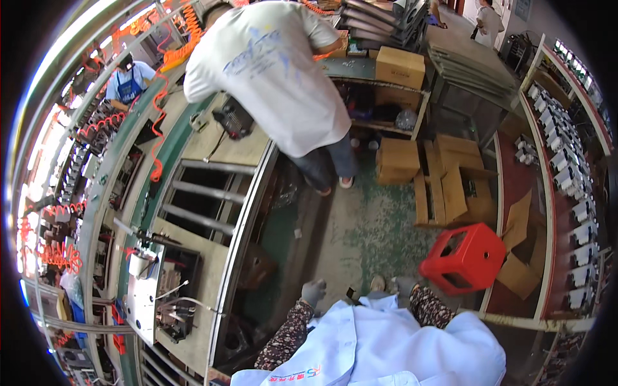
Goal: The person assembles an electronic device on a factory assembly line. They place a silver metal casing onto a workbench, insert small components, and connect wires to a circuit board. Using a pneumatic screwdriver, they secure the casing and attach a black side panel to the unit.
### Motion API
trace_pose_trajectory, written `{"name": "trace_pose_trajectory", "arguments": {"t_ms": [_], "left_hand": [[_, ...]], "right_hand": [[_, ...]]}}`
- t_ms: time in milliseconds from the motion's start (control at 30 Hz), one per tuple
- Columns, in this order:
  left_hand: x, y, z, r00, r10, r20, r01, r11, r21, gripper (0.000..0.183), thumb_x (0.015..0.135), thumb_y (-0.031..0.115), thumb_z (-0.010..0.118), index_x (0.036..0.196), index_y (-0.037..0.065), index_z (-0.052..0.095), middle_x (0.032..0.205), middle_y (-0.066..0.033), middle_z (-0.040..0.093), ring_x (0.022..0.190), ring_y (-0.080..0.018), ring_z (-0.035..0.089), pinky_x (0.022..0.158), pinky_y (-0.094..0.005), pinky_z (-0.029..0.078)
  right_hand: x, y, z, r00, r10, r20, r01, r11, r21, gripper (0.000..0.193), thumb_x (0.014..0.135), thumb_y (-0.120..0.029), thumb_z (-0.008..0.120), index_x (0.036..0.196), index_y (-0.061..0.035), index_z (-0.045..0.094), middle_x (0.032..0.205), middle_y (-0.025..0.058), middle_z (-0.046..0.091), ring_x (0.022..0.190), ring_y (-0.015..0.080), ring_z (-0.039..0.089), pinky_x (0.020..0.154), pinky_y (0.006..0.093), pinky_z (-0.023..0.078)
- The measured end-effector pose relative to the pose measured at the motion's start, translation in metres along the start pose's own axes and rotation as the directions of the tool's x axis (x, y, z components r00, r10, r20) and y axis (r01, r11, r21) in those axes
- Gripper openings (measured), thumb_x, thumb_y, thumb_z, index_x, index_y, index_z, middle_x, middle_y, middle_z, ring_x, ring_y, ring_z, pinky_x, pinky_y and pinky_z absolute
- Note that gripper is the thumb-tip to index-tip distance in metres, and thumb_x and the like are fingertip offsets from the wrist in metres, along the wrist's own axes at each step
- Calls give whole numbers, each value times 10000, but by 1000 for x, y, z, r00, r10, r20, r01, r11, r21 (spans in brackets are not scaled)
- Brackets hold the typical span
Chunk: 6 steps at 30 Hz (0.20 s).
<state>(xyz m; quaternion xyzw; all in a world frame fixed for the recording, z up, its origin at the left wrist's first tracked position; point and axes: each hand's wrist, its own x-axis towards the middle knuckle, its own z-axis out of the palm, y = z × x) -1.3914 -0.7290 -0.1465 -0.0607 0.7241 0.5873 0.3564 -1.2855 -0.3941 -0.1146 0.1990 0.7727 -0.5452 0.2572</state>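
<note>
My left hand (313, 293), in a grey glove, hangs low beside the workbench frame, apart from it. No object shows in it, and its fingers are too small to make out. On the other side of my light blue work coat (386, 334), my right hand (405, 285) is also gloved in grey and partly hidden by the coat. Nearest to that hand lies a red plastic stool (463, 257) on its side. On the bench to my left sits a metal-and-black appliance unit (161, 289) with loose white wires.
A person in a white shirt (277, 71) leans over the line ahead. Cardboard boxes (398, 161) stand on the floor (360, 225). At right, a rack (547, 212) holds rows of white-and-black parts. Bare metal rollers (199, 219) lie between bench boards; orange coiled hoses (158, 128) hang left.
</note>
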Motion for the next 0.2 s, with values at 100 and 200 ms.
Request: {"name": "trace_pose_trajectory", "arguments": {"t_ms": [100,200], "left_hand": [[46,-81,8,986,-109,-124,164,721,674,281,794,297,529,826,39,636,810,-158,627,759,-258,611,674,-380,468],[24,-44,34,906,-352,-234,420,696,583,403,774,407,536,924,47,638,974,-192,600,987,-314,546,856,-379,410]], "right_hand": [[61,119,-33,976,207,69,-191,661,725,152,834,-173,423,936,-86,495,648,11,465,598,177,495,574,337,440],[91,200,-68,959,245,142,-219,326,919,209,838,-205,413,1000,-94,481,687,10,495,654,207,533,656,370,477]]}}
